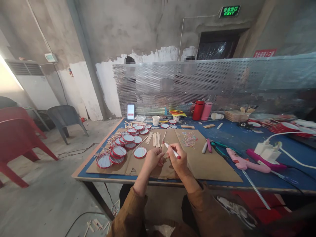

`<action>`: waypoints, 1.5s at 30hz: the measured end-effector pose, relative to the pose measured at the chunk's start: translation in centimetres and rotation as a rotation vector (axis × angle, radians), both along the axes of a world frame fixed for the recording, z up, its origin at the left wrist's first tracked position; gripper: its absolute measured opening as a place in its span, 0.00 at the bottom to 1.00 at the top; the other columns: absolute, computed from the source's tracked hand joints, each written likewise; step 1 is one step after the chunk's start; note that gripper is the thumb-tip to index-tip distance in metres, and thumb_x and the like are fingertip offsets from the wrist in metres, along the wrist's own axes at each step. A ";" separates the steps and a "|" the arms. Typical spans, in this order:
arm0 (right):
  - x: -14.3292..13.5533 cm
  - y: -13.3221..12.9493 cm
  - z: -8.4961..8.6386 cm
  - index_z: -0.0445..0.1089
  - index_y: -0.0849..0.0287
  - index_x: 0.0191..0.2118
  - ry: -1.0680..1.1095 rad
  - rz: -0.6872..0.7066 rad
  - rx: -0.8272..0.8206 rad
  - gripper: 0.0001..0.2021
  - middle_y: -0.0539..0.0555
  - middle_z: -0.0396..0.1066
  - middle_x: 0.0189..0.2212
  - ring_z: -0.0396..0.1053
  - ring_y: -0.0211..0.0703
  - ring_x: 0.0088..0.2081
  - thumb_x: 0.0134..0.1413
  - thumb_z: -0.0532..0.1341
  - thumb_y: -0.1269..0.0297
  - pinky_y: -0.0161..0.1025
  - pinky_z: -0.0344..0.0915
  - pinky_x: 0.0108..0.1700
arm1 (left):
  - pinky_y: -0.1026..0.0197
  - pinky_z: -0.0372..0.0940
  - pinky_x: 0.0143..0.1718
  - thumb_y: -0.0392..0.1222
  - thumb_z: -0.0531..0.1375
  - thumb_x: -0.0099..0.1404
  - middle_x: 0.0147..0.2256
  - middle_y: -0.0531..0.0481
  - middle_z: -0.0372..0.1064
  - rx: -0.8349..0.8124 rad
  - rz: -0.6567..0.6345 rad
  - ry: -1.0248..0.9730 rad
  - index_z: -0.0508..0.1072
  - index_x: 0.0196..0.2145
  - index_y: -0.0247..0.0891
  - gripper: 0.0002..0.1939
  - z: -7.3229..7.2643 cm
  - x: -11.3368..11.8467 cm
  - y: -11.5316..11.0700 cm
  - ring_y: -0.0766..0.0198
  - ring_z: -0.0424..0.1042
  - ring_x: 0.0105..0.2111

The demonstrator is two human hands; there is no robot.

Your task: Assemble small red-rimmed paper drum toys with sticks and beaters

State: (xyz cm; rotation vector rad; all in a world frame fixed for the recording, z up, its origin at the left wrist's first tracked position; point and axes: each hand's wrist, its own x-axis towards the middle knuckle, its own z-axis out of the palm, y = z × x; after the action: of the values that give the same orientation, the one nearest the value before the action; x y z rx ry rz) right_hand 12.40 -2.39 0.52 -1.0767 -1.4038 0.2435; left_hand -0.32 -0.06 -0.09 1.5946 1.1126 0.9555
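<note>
My left hand point(154, 158) is closed on a thin wooden stick point(163, 144) that points up and away and has a reddish mark near its middle. My right hand point(178, 159) grips a white marker with a red end point(174, 152); its tip is close beside the stick, and whether they touch is unclear. Both hands are over a brown cardboard sheet point(204, 164). Several loose wooden sticks point(156, 139) lie just beyond my left hand. To the left are several round red-rimmed discs point(140, 152), some overlapping. Colourful paper clips point(189, 139) lie beyond my right hand.
Right of the cardboard are a pink glue gun point(248, 164), pliers point(219, 149) and a power strip with white plugs point(268, 158). A paper cup point(155, 120) and red bottle point(198, 110) stand at the back, before a perforated metal screen point(153, 79) with people behind.
</note>
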 end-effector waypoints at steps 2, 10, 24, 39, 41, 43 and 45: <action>0.0 0.0 0.0 0.64 0.56 0.32 0.005 0.007 0.009 0.06 0.49 0.69 0.20 0.68 0.37 0.21 0.57 0.55 0.61 0.32 0.66 0.25 | 0.69 0.54 0.15 0.45 0.55 0.57 0.13 0.58 0.61 -0.003 -0.003 0.000 0.60 0.22 0.38 0.11 0.0 0.0 0.0 0.69 0.63 0.13; -0.1 -0.1 0.2 0.64 0.57 0.31 0.009 0.006 0.003 0.07 0.48 0.68 0.20 0.68 0.37 0.20 0.57 0.54 0.60 0.32 0.65 0.25 | 0.69 0.55 0.16 0.47 0.55 0.57 0.13 0.58 0.61 -0.012 -0.017 -0.014 0.60 0.23 0.38 0.12 -0.2 0.0 0.2 0.68 0.63 0.14; -0.1 -0.1 0.1 0.64 0.57 0.30 -0.038 0.018 0.010 0.07 0.49 0.69 0.21 0.68 0.36 0.20 0.57 0.55 0.61 0.31 0.65 0.23 | 0.68 0.55 0.16 0.47 0.55 0.57 0.13 0.57 0.61 -0.001 0.000 -0.006 0.60 0.22 0.38 0.12 -0.1 0.0 0.0 0.68 0.64 0.14; -0.1 0.1 -0.2 0.64 0.57 0.31 0.017 -0.006 0.000 0.07 0.49 0.69 0.20 0.69 0.37 0.20 0.57 0.55 0.61 0.33 0.66 0.25 | 0.69 0.55 0.15 0.44 0.54 0.57 0.13 0.57 0.61 0.002 -0.004 0.003 0.61 0.23 0.38 0.09 -0.1 0.0 0.1 0.68 0.64 0.14; -0.1 0.0 -0.2 0.63 0.57 0.32 0.054 0.023 -0.008 0.07 0.48 0.68 0.19 0.68 0.37 0.19 0.57 0.55 0.60 0.32 0.65 0.24 | 0.69 0.55 0.15 0.44 0.54 0.57 0.13 0.57 0.61 0.000 0.000 -0.001 0.60 0.22 0.38 0.10 -0.2 0.0 0.1 0.68 0.64 0.14; -0.1 -0.1 -0.1 0.63 0.57 0.31 0.040 0.063 -0.007 0.07 0.47 0.68 0.19 0.68 0.36 0.19 0.57 0.55 0.60 0.32 0.65 0.25 | 0.69 0.55 0.15 0.44 0.55 0.57 0.13 0.57 0.60 0.003 0.006 -0.007 0.60 0.22 0.38 0.10 -0.1 0.0 0.0 0.68 0.64 0.14; -0.1 -0.1 -0.1 0.64 0.57 0.31 -0.011 0.069 0.009 0.07 0.47 0.68 0.20 0.68 0.36 0.20 0.57 0.55 0.61 0.31 0.66 0.26 | 0.69 0.54 0.15 0.44 0.55 0.56 0.13 0.57 0.60 0.007 0.010 -0.009 0.59 0.22 0.38 0.10 0.1 0.1 -0.1 0.68 0.63 0.13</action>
State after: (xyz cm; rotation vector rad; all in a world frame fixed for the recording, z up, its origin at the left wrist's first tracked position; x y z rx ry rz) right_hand 12.27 -2.47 0.43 -1.0244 -1.4526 0.2811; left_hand -0.24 -0.11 0.00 1.5898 1.1127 0.9732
